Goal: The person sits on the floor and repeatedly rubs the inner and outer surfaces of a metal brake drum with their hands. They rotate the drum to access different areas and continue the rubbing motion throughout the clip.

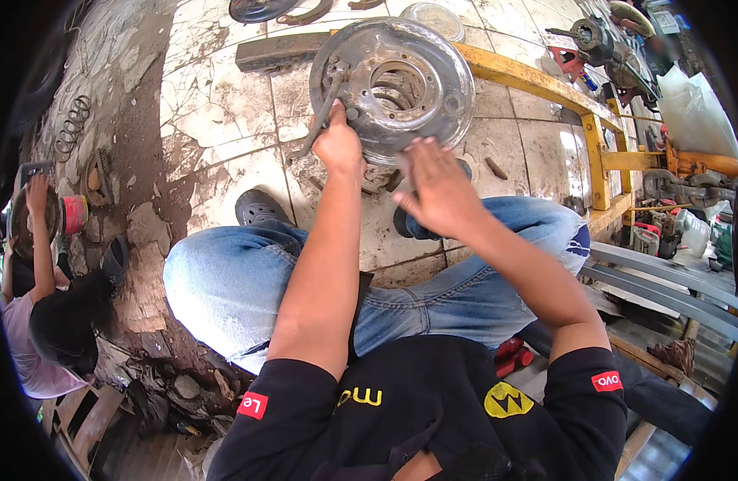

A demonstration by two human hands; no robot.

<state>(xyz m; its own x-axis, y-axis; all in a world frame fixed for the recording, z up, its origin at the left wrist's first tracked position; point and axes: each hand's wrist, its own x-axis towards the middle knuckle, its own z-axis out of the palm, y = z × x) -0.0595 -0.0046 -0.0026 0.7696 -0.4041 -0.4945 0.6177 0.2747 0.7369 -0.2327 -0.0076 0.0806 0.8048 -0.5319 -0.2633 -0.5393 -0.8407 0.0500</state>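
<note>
Ahead of me is a round, greasy metal brake backing plate (437, 64) with a large central hole and smaller bolt holes. My left hand (338, 146) is closed round a dark metal bar-shaped tool (311, 138) at the plate's lower left. The tool's upper end reaches fittings on the plate's left face; whether it is engaged there I cannot tell. My right hand (443, 183) is open, its fingers stretched toward the plate's lower rim. The fingertips are slightly blurred, and any contact with the rim is unclear.
A yellow metal frame (537, 84) runs behind the plate to the right. Curved brake shoes (306, 12) lie at the far edge. On the left are a coil spring (72, 124) and another person (44, 309) with a round part. Grey metal bars (665, 268) lie at right.
</note>
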